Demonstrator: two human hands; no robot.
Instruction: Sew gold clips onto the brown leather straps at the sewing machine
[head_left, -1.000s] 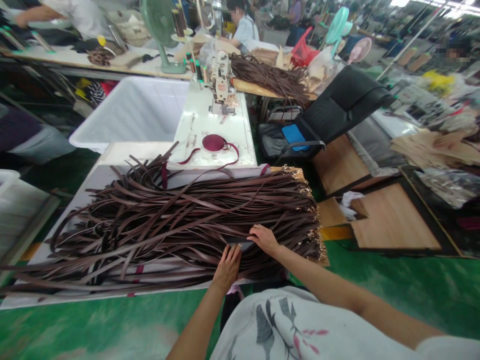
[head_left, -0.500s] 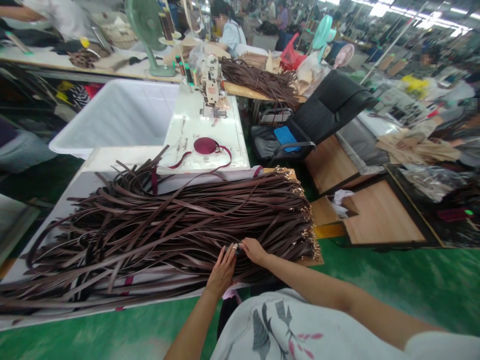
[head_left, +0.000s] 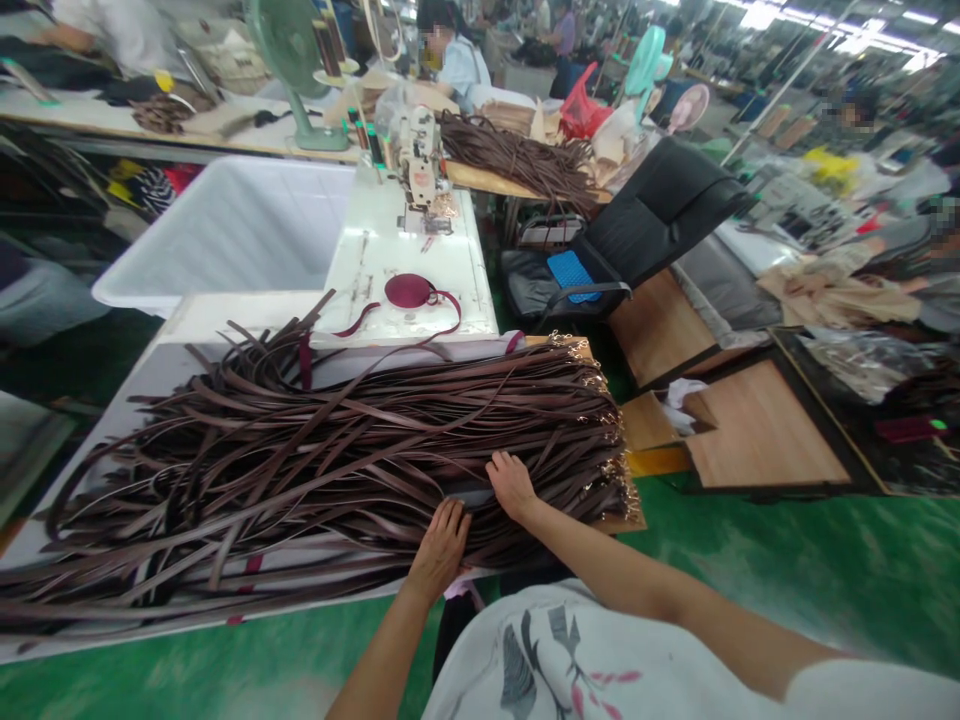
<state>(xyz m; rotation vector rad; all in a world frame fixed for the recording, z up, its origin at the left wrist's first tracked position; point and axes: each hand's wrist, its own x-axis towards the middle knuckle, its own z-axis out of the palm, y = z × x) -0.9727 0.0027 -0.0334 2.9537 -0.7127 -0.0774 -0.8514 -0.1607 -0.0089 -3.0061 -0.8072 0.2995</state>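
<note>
A thick heap of long dark brown straps (head_left: 360,420) lies across the table, with gold-coloured metal clips (head_left: 616,460) bunched at its right end. At the near side, my left hand (head_left: 441,545) curls its fingers over some straps. Just right of it and slightly farther off, my right hand (head_left: 512,485) bends its fingers into the heap. Between the two hands a grey patch shows through a gap in the straps. The fingertips of both hands are partly hidden among the straps.
Beyond the heap stands a sewing machine (head_left: 421,165) on a white table, with a dark red ribbon roll (head_left: 409,291) nearer me. A white bin (head_left: 217,230) is to its left, a black chair (head_left: 645,230) to its right. People work farther back.
My hands have moved apart: the left a little down and left, the right up and slightly right. A grey gap in the straps now shows between them; the small gold glint there is gone.
</note>
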